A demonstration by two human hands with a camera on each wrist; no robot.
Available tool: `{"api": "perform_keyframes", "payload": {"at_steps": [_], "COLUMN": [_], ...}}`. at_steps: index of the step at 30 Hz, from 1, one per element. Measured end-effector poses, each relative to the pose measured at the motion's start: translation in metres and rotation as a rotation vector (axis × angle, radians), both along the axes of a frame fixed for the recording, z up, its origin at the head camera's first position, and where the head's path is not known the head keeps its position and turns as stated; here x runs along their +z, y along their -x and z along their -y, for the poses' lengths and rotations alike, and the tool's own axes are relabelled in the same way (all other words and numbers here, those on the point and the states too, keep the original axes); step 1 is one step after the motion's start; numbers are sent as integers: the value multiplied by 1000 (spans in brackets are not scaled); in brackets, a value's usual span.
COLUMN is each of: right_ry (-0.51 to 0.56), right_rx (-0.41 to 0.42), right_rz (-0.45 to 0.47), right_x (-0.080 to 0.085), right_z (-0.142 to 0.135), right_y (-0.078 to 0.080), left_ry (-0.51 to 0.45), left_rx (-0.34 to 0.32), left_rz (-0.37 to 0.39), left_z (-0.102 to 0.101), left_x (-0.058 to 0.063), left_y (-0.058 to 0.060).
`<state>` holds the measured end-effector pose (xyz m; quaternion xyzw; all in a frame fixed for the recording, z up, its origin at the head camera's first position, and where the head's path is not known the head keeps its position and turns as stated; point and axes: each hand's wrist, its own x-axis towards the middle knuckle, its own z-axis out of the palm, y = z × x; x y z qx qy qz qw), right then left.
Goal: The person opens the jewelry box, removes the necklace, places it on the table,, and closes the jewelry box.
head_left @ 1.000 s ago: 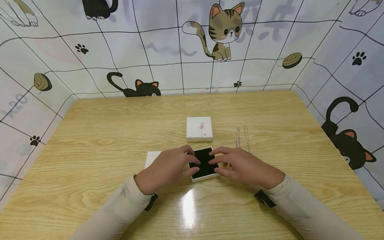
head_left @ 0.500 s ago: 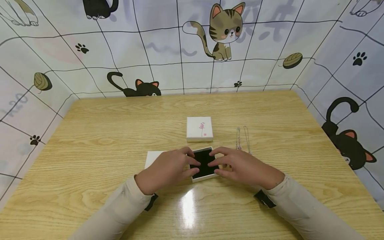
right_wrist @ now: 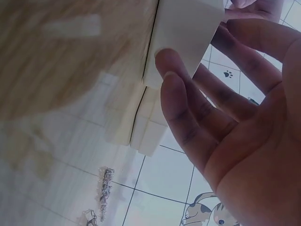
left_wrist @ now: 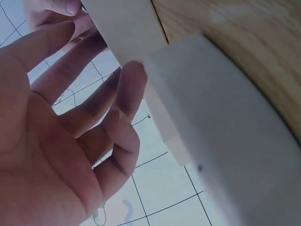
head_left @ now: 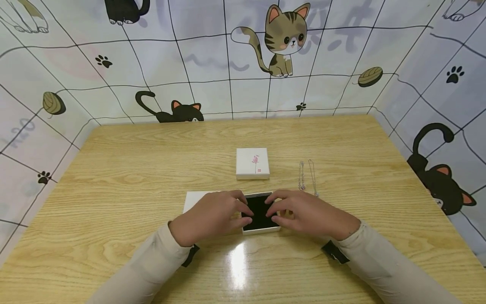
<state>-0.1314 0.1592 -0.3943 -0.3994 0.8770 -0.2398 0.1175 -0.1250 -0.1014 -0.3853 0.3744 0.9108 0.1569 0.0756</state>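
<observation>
A small white jewellery box [head_left: 262, 231] stands at the middle of the table, its black lining [head_left: 260, 213] facing up. My left hand [head_left: 214, 213] holds it at the left side and my right hand [head_left: 303, 211] at the right side, fingers bent over the rim. In the right wrist view, lower fingers [right_wrist: 174, 96] touch the outer wall. Partly behind my left hand lies a white box part [head_left: 193, 202], large and close in the left wrist view. Beyond stands a closed white box [head_left: 250, 164] with a pink flower print.
Two silver chains, a thicker necklace [head_left: 301, 174] and a thinner necklace [head_left: 312, 173], lie beyond my right hand. A wood-grain table [head_left: 163, 152] extends to a cloth backdrop [head_left: 209, 59] printed with cats.
The open jewellery box has turned slightly straighter and shifted a little toward me. Both hands have stayed at its sides, with fingers moved slightly. Other things are unmoved.
</observation>
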Motion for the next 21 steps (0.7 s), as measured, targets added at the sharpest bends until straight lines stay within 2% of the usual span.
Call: {"api": "perform_keyframes", "payload": {"at_steps": [10, 21], "right_ry": [6, -17], "right_rx": [22, 18], "right_rz": [48, 36], "right_x": [-3, -4], "right_z": [0, 1], "right_y": [1, 0], "left_ry": [31, 57], "left_rx": [-4, -7], "left_rz": [27, 31], "left_z": [0, -1], "left_x": [-2, -3], "left_y": [-1, -2]}}
